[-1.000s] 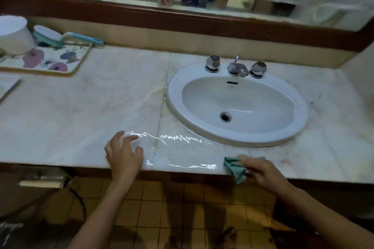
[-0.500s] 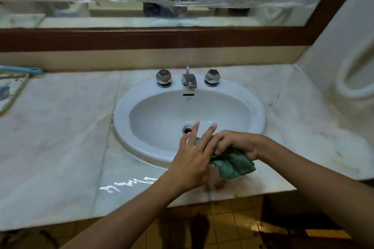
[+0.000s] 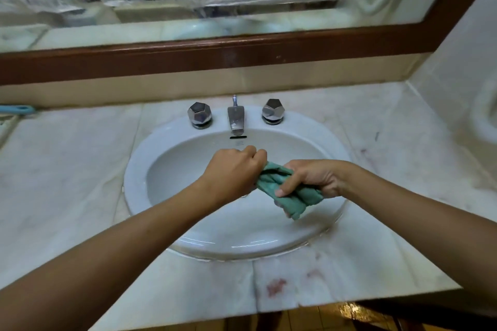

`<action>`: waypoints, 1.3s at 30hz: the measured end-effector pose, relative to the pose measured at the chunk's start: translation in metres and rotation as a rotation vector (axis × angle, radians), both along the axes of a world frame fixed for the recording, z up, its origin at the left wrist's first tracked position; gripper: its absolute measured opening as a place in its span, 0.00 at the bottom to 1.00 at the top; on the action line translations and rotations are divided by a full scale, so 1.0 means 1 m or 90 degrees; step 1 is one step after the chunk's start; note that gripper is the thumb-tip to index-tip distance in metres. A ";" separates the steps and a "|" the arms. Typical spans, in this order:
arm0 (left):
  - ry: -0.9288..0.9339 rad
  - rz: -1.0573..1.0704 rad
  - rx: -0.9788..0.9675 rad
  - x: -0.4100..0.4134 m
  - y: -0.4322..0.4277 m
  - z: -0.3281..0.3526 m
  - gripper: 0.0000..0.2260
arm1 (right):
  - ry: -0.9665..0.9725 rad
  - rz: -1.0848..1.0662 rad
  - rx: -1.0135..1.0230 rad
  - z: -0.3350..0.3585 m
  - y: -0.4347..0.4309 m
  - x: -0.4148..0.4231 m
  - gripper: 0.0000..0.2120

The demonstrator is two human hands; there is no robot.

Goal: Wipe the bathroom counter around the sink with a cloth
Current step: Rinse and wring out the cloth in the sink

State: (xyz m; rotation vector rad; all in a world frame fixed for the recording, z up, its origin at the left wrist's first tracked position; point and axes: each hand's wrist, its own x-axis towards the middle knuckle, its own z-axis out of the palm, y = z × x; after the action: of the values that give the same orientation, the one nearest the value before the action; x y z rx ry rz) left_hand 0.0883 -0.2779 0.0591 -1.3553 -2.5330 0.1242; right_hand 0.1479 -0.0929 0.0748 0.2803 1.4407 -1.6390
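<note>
A green cloth (image 3: 289,191) is bunched and twisted between both hands, held in the air over the white oval sink (image 3: 188,239). My left hand (image 3: 232,172) grips its left end with fingers curled. My right hand (image 3: 313,179) grips the rest of it, thumb across the front, and a tail hangs below that hand. The pale marble counter (image 3: 67,183) surrounds the sink and carries reddish stains (image 3: 275,286) near its front edge.
A chrome tap (image 3: 236,118) with two faceted knobs (image 3: 199,114) (image 3: 273,111) stands at the sink's back. A mirror in a brown frame (image 3: 188,56), partly covered by newspaper, runs behind. A blue handle (image 3: 18,109) lies at far left. A white wall (image 3: 457,88) closes the right.
The cloth has come off the counter's front edge and up over the basin. My left hand left the counter, joined the right, and closed round the cloth's left end.
</note>
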 end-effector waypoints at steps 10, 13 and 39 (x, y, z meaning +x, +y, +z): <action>-0.079 0.061 0.059 0.004 -0.009 -0.013 0.35 | -0.074 0.049 -0.003 -0.017 0.008 -0.013 0.06; -0.035 -0.065 0.122 0.023 0.000 -0.033 0.30 | -0.089 0.107 0.004 -0.017 0.002 -0.015 0.10; -0.979 0.410 0.058 -0.019 0.017 -0.008 0.08 | 0.829 0.372 0.885 -0.028 -0.030 -0.023 0.16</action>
State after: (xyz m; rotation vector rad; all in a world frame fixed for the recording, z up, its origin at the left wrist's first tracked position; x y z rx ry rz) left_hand 0.0696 -0.2612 0.0511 -0.4255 -3.9281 -1.3927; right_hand 0.1244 -0.1225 0.0470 -0.5595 3.0433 0.0948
